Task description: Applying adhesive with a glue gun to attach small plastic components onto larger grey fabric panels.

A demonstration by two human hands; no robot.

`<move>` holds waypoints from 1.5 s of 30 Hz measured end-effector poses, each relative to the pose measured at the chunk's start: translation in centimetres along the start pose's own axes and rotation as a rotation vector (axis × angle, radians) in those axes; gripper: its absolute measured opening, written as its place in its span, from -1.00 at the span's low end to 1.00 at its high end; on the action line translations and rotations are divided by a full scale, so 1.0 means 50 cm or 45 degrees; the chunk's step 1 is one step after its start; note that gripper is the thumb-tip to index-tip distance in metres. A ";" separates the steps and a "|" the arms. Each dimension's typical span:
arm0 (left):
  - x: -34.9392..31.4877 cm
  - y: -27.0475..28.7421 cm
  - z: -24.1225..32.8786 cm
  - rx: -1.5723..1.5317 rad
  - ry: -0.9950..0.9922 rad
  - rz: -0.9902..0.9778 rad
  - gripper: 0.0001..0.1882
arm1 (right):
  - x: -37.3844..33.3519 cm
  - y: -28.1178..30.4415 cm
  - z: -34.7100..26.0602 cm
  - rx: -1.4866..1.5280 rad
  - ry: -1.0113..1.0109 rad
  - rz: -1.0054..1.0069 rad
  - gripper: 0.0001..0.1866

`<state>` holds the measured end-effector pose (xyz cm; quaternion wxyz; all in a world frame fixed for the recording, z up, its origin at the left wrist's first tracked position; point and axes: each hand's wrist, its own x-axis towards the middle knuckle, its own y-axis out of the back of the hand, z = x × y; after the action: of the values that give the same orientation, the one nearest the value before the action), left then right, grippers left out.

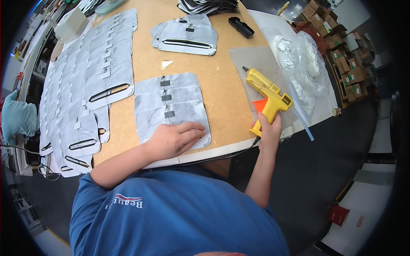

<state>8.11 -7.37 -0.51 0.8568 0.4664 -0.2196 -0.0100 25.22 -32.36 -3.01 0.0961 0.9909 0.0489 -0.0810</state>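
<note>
left hand: flat, palm down (fingers together) | right hand: fist-gripped, forearm raised

Under the left hand, grey panels are looking like matt, felt-like cloth with small dark tape tabs. The glue gun in the right hand is showing smooth, slightly glossy yellow plastic. The table between the hands is looking like matt, speckled brown fibreboard. Beyond the right hand, a bag is gleaming as clear, crinkled plastic.
</note>
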 end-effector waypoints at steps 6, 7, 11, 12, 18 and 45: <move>-0.087 0.035 -0.010 -0.107 0.249 0.102 -0.75 | -0.039 0.012 0.010 0.631 0.224 -0.033 -0.54; -0.098 0.040 -0.009 -0.106 0.263 0.110 -0.75 | -0.047 0.014 -0.001 0.701 0.257 -0.007 -0.50; -0.133 0.063 -0.005 -0.218 0.498 0.218 -0.78 | -0.020 0.078 -0.066 1.025 0.383 -0.265 -0.42; -0.139 0.069 -0.006 -0.240 0.533 0.260 -0.80 | -0.009 0.098 -0.083 1.083 0.413 -0.418 -0.38; -0.193 0.078 -0.024 -0.133 0.590 0.387 -0.82 | -0.031 0.083 -0.189 0.950 0.770 -0.725 -0.31; 0.334 -0.144 -0.188 0.744 0.490 -0.231 -0.34 | 0.102 0.044 0.058 1.595 0.194 -0.315 -0.45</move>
<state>28.16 -7.67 -4.60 0.7086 0.7026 -0.0057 0.0650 30.06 -34.66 -6.29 -0.5147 0.8492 0.1131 -0.0339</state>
